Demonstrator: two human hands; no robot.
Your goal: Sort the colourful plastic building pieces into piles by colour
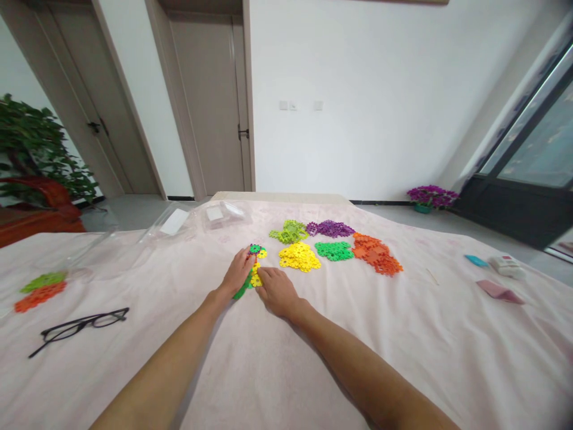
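Observation:
Between my hands is a joined piece of flower-shaped plastic discs [256,279] in green, yellow and some red, with a dark-rimmed green disc at its far end. My left hand [236,273] closes on its left side, partly covering it. From the right, my right hand [278,290] has its fingers curled onto the yellow discs of the same piece; the fingertips are partly hidden. Just beyond the right hand lies a heap of loose yellow discs [299,257]. Farther back are piles of lime green discs [290,232], purple discs [333,229], green discs [335,251] and orange discs [376,254].
Black glasses [83,324] lie at left, near flat lime and orange disc shapes [41,294]. Clear plastic packaging [174,222] rests at the back left. At right are a blue item [476,261], a white packet [507,266] and a pink cloth [499,291] on the pink tablecloth [403,334].

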